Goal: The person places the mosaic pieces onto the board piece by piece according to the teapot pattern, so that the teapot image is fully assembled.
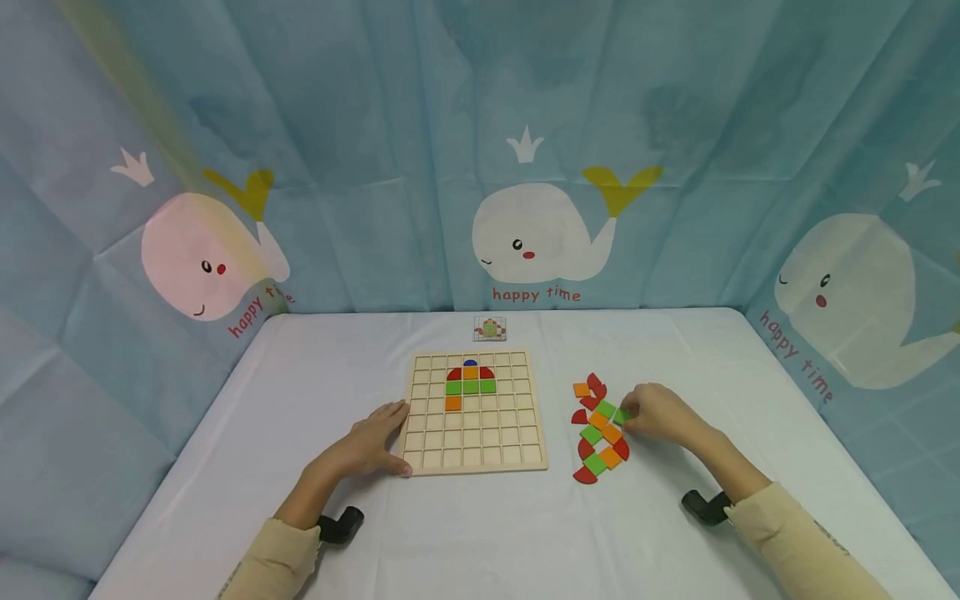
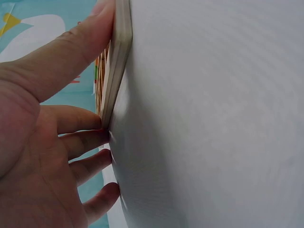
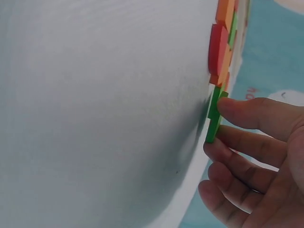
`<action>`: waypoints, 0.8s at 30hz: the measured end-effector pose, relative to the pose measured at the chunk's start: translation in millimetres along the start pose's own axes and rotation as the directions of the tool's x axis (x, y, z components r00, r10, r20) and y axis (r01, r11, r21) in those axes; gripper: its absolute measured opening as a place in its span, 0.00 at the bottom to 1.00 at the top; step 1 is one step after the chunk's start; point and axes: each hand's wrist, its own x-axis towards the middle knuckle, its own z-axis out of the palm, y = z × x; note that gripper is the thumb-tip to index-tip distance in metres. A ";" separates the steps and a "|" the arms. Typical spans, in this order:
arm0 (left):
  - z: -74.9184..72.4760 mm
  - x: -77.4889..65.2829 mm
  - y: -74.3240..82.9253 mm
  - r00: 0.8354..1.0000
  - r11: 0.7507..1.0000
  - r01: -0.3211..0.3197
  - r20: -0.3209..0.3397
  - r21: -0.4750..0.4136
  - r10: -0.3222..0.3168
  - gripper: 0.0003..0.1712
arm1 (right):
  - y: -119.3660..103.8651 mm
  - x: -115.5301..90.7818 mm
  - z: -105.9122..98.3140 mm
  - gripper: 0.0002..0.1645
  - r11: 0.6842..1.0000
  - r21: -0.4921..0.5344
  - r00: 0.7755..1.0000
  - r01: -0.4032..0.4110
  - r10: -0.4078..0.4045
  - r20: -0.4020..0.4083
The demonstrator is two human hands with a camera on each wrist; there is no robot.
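A wooden grid board [image 1: 480,450] lies on the white table. Set in its upper cells are a blue half-round piece [image 1: 470,363], two red quarter-round pieces, orange squares and a row of green squares [image 1: 471,387]. My left hand [image 1: 372,440] rests at the board's left edge, thumb by the near corner and fingers spread along the side. To the right of the board, my right hand [image 1: 660,414] pinches a green square tile [image 3: 214,128] between thumb and fingers. It is at the right side of a loose group of red, orange [image 1: 612,433] and green tiles.
A small picture card [image 1: 490,329] lies behind the board. Black wrist-worn devices [image 1: 341,525] hang by both forearms, close over the table. A blue curtain [image 1: 420,167] with whale prints stands along the table's back and sides.
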 end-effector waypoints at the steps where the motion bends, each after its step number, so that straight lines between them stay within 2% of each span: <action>1: -0.4 0.1 0.1 1.000 1.000 -0.001 -0.001 0.000 0.001 0.65 | 0.0 -0.1 -0.7 0.16 1.000 -0.001 1.000 0.003 -0.003 -0.005; 13: 1.4 1.2 0.2 1.000 1.000 0.028 -0.014 -0.008 -0.028 0.65 | -11.5 6.7 -6.1 0.15 0.998 -0.012 0.997 0.057 -0.058 -0.054; 24: 3.0 3.2 -0.8 0.999 0.999 0.031 -0.026 0.015 -0.031 0.66 | -28.1 19.2 -2.5 0.13 0.996 0.037 0.995 0.084 -0.082 -0.056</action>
